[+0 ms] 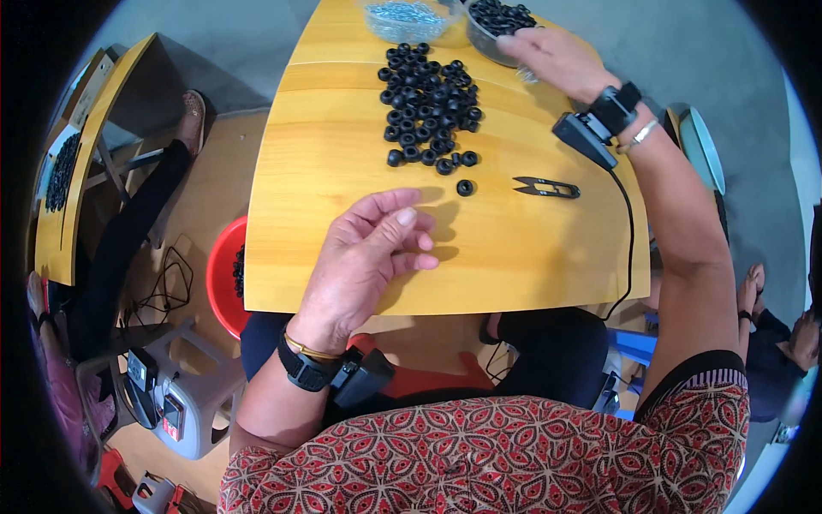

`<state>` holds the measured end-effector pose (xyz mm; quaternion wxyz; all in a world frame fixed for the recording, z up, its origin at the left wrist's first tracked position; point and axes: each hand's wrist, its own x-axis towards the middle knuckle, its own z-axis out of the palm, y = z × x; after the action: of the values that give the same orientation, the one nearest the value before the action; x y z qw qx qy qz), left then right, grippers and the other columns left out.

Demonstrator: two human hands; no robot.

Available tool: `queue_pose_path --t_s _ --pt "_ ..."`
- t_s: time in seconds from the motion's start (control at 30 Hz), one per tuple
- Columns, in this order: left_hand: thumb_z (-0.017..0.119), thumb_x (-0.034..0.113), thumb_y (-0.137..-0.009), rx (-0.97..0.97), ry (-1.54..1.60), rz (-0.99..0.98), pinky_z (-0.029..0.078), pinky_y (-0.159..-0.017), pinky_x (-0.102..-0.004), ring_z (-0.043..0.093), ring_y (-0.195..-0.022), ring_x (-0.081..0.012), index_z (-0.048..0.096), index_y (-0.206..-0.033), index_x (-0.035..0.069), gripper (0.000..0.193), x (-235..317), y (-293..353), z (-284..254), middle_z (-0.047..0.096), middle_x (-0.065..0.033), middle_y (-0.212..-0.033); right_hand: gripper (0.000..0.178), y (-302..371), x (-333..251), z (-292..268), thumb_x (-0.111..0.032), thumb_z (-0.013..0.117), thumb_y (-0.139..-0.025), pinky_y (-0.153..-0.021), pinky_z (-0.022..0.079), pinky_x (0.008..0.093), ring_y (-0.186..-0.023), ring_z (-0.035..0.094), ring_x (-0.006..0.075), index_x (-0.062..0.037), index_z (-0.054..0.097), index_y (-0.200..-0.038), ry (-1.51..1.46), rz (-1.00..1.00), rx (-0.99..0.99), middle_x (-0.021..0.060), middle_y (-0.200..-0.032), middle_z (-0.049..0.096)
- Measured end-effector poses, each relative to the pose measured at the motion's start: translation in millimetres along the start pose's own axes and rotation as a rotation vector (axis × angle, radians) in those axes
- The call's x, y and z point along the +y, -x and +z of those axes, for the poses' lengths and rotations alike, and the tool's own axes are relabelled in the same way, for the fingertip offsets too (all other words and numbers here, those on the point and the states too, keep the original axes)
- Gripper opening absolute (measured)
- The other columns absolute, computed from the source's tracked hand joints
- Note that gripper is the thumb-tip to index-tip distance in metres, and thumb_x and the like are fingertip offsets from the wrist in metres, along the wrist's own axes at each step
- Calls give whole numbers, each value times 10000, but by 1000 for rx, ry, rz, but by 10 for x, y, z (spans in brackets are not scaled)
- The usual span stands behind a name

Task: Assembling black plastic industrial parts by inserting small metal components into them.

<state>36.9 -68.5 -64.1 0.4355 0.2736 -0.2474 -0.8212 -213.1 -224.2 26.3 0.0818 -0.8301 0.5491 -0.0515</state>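
My left hand [368, 248] hovers over the near edge of the yellow wooden table [317, 163], fingers loosely curled with gaps between them and nothing visible inside. Beyond it lies a spread of small black ring-shaped parts [432, 103], with one single black ring [465, 188] apart from the rest. My right hand [556, 62] reaches over the rim of a clear bowl [484, 43] full of black parts; it is slightly blurred, its fingers stretched out. Thin silvery pieces [526, 74] show just below that hand. Thread snips [548, 188] lie at the right.
A clear tub [411, 21] of silvery-blue thin pieces stands at the far edge. On the floor at left are a red basin [227, 278] and a grey stool [193, 394]. A black cable [632, 231] hangs from my right wrist device. Other people sit at both sides.
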Motion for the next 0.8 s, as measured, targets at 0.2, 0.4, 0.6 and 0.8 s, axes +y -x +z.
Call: queue_pose_path --t_s 0.2,0.4,0.6,0.8 --pt "472 108 -845 37 -30 14 496 -733 -350 555 -827 -209 337 -1164 -16 368 -1 -32 44 517 -159 -986 480 254 426 326 -411 318 -877 -870 356 296 -999 481 186 -10 497 -1072 -618 109 155 125 -1065 520" --pt "479 99 -840 60 -61 41 486 -767 -350 552 -884 -227 334 -1160 -43 379 -36 -32 79 508 -168 -1015 589 936 615 660 -419 246 -893 -988 267 324 -1161 344 246 87 324 -1184 -1521 290 353 197 -1224 365" --pt "537 91 -813 44 -378 123 473 -735 -277 551 -811 -145 489 -1022 -69 268 -119 -36 141 564 -100 -896 555 1303 790 873 -375 250 -899 -1007 234 363 -1171 311 308 108 326 -1160 -1785 227 616 232 -1224 341" --pt "471 97 -848 53 -360 147 474 -779 -310 556 -866 -205 455 -1055 -86 276 -118 -37 68 537 -156 -965 339 2080 -369 770 -227 323 -895 -885 342 296 -1035 458 227 18 471 -1075 -512 125 683 138 -1079 500"
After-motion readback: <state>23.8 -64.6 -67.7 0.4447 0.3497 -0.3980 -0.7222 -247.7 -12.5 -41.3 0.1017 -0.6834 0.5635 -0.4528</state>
